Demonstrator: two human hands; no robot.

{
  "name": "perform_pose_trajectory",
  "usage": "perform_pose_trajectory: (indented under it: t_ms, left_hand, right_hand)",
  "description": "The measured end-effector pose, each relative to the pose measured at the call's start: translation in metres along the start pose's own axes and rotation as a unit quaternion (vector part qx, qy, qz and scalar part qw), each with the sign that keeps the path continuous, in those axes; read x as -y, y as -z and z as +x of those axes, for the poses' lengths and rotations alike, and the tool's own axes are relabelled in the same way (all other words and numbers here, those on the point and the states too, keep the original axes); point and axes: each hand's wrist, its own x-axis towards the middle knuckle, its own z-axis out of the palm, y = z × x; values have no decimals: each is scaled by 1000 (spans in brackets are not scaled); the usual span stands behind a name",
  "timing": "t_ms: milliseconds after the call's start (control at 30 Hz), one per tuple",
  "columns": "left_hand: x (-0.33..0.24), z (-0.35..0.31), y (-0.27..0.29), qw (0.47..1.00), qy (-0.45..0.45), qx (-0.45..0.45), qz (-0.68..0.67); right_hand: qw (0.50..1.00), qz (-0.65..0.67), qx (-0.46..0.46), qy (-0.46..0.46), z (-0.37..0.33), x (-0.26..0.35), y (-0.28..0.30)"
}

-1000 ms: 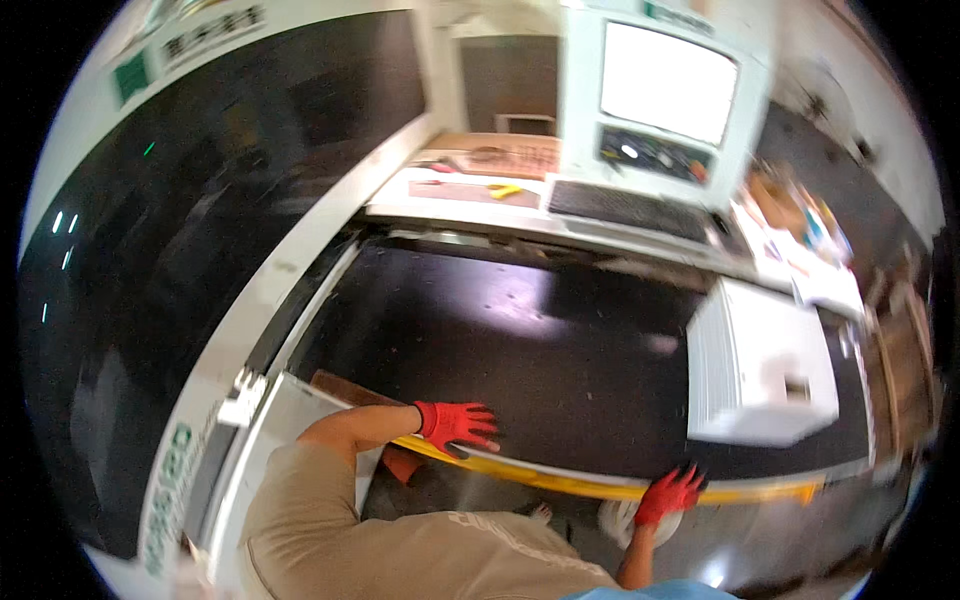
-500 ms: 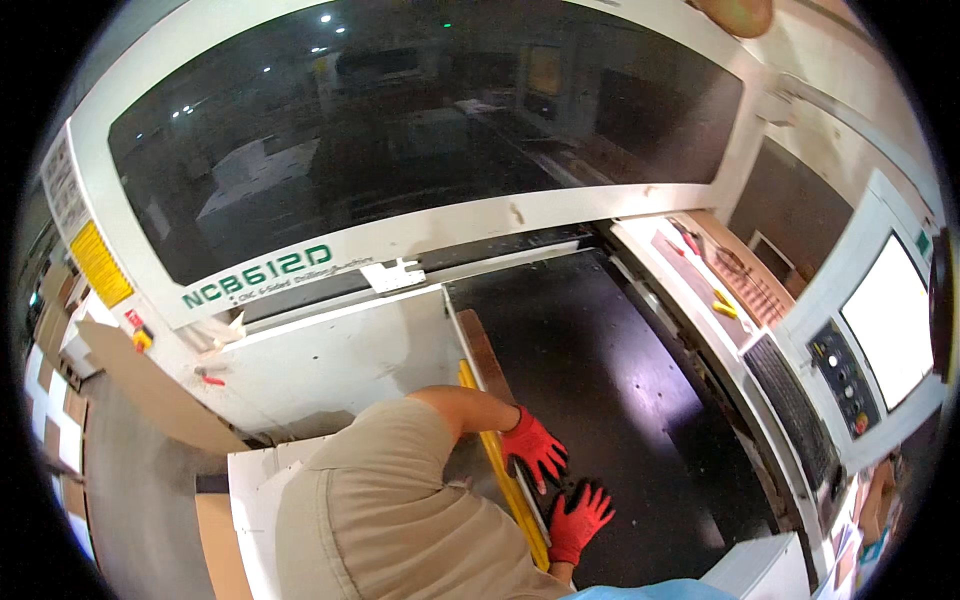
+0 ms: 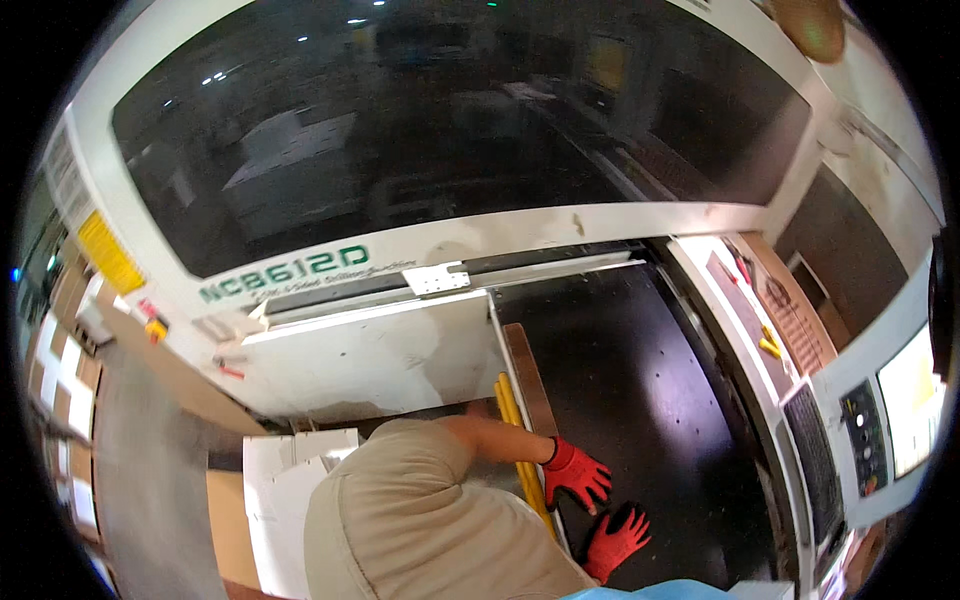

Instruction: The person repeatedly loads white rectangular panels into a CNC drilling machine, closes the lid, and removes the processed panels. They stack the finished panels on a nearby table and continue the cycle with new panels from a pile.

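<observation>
A wide black panel (image 3: 640, 400) lies flat in front of me, dotted with small pale marks. My left hand (image 3: 578, 475), in a red glove with black edging, rests on its near left part with the fingers spread. Just below it, my right hand (image 3: 618, 543), gloved the same way, lies on the panel with its fingers apart. Neither hand shows anything held. Beside my left forearm, yellow rails (image 3: 520, 435) run along the panel's left side, partly hidden by the arm. A brown strip (image 3: 530, 375) lies at the panel's left edge.
A large machine with a dark window (image 3: 450, 130) stands beyond. White panels (image 3: 400, 360) fill the left. At right are a keyboard (image 3: 812, 455), a control console (image 3: 865, 440) and a ledge with yellow-handled tools (image 3: 769, 342). White boxes (image 3: 285, 510) stand at lower left.
The whole view has shifted, so the machine and panel appear farther right and lower. Both hands stay spread on the black panel in nearly the same place.
</observation>
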Motion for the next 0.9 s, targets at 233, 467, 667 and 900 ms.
perform_pose_trajectory:
  t_ms: [233,467,667,900]
  left_hand:
    - [-15,-5,16,997,67,46,-12]
    - [-10,-1,18,995,100,9,-12]
    - [-2,-2,21,997,65,-7,-32]
    - [-1,-3,18,998,55,3,-27]
  right_hand:
    - [998,31,-35,-46,-10,7,0]
    - [989,0,-125,-83,-22,8,-16]
    - [964,-33,-177,-194,-61,39,-23]
    - [925,-34,-249,-283,-71,62,-37]
